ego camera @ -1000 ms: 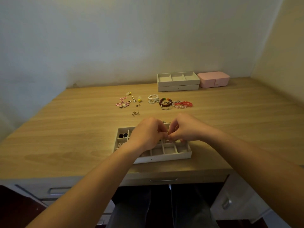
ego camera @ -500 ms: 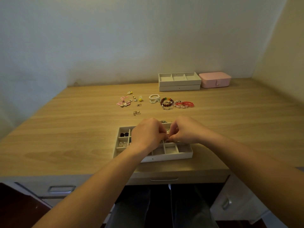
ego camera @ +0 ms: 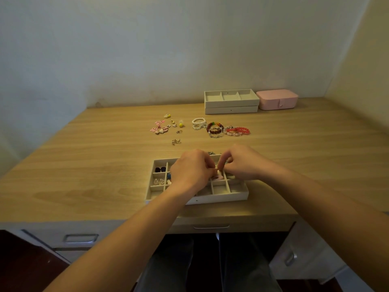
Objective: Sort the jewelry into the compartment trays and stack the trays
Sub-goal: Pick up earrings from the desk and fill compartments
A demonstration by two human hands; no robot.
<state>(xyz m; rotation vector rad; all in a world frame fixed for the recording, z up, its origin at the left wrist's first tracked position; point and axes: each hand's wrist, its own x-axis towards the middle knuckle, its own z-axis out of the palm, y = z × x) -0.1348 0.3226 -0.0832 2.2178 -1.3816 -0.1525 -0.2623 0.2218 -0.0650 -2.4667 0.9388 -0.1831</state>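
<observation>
A white compartment tray (ego camera: 223, 197) lies near the desk's front edge. Dark earrings (ego camera: 160, 169) and triangular earrings (ego camera: 159, 181) sit in its left cells. Over the tray's middle, my left hand (ego camera: 190, 170) and my right hand (ego camera: 242, 162) meet fingertip to fingertip, both pinching a small piece of jewelry (ego camera: 219, 170) that is mostly hidden by the fingers. A pink item (ego camera: 217, 177) lies in a cell just below it. Loose earrings (ego camera: 162, 128), rings (ego camera: 176, 141) and bead bracelets (ego camera: 219, 129) lie farther back on the desk.
Two stacked white trays (ego camera: 231, 107) stand at the back, with a pink jewelry box (ego camera: 277, 99) to their right. Walls close the desk at the back and right. Drawers sit under the desk edge (ego camera: 210, 225).
Both hands stay together over the tray, fingers shifting slightly on the small piece. Nothing else on the desk has moved.
</observation>
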